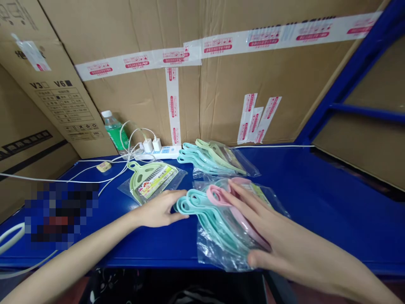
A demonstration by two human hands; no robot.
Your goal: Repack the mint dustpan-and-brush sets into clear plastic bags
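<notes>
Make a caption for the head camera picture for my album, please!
Left fingers at turquoise handles, right fingers over a pink dustpan, with a bagged green dustpan nearby on a blue surface.

I can't tell what the pixelated patch (60,215) masks. My right hand (262,221) covers part of the pink dustpan (218,196), and I can't see how far my left hand's (163,209) fingers reach behind the teal handles (194,202). The frame cuts off both forearms (95,242) and a white hoop (12,234). The tape's (139,61) tiniest print is unreadable.
</notes>
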